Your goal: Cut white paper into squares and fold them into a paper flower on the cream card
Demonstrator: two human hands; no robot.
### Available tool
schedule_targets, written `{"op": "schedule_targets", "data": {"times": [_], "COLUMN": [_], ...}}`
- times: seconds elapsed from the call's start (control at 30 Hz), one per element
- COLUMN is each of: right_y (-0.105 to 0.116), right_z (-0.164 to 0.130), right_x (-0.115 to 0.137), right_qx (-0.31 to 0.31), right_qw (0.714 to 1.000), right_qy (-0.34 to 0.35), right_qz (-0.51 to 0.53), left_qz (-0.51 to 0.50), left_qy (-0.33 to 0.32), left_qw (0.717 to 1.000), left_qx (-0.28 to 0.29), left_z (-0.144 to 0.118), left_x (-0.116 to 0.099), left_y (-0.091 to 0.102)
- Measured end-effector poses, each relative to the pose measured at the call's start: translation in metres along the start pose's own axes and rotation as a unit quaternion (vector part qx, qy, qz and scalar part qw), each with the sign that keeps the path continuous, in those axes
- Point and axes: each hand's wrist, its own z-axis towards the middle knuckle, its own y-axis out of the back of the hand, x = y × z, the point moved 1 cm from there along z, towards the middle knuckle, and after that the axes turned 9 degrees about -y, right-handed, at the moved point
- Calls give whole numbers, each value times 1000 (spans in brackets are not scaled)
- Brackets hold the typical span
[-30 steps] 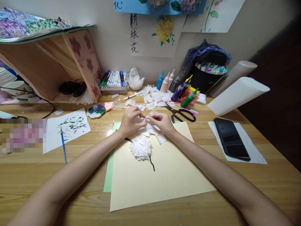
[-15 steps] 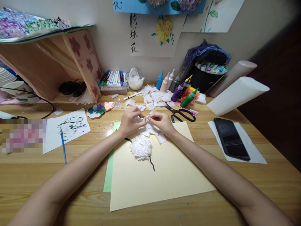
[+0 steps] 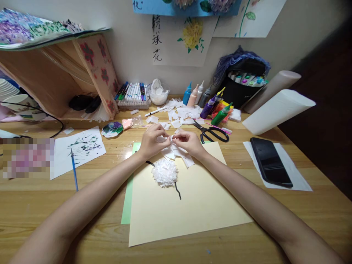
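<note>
My left hand [image 3: 152,142] is closed in a pinch above the far edge of the cream sheet [image 3: 189,205]. Facing it, my right hand [image 3: 189,142] pinches too, thumb against finger. A small bit of white tissue paper shows at the fingertips, partly hidden by them. Loose white paper squares [image 3: 173,151] lie just under both hands. Nearer to me, a fluffy white paper flower [image 3: 165,172] sits on the cream sheet, beside a black curved line [image 3: 178,191]. Part of a green sheet [image 3: 127,211] sticks out from beneath on the left.
Black-handled scissors [image 3: 217,134] lie right of my hands, near a green paint bottle [image 3: 221,115]. White paper scraps [image 3: 181,112] are scattered behind. A paintbrush [image 3: 73,168] rests on a paint-marked sheet [image 3: 59,157] at left; a phone [image 3: 271,161] lies at right.
My fingertips have drawn very slightly apart at the pinched paper. The flower, sheets and tools have stayed where they were.
</note>
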Motion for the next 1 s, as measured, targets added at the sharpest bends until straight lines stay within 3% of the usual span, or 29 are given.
{"op": "schedule_targets", "data": {"times": [1.0], "right_y": [1], "right_z": [-1], "right_x": [2], "right_qx": [9], "right_qw": [999], "right_qy": [-8], "right_qz": [34], "left_qz": [0], "left_qy": [-11], "left_qw": [1000], "left_qx": [-6], "left_z": [0], "left_x": [0], "left_y": [0]}}
